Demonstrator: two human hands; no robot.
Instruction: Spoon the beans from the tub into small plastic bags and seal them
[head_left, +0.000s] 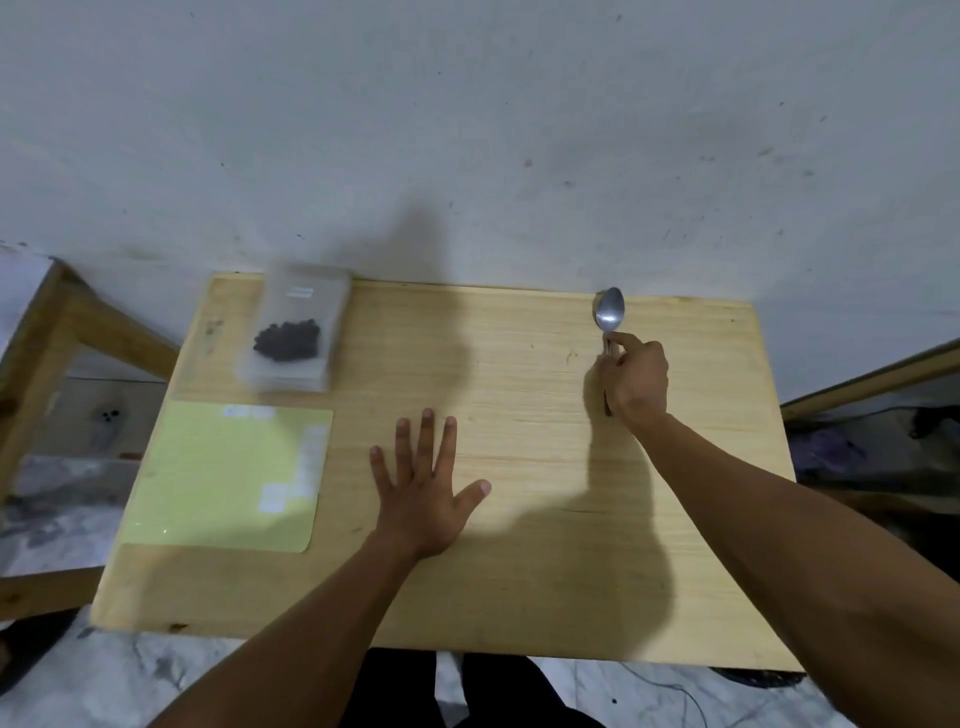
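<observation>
A clear plastic bag (293, 325) holding a small heap of dark beans lies on a stack of bags at the far left of the wooden table (519, 571). My right hand (636, 382) grips the handle of a metal spoon (609, 310) at the far right, its bowl pointing toward the wall. My left hand (423, 486) lies flat on the table's middle with fingers spread, holding nothing. No tub shows in the head view.
A pale green mat (228, 478) lies on the table's left side, in front of the bag stack. A wall stands right behind the table. Wooden frames flank the table at left (57, 332) and right (872, 379).
</observation>
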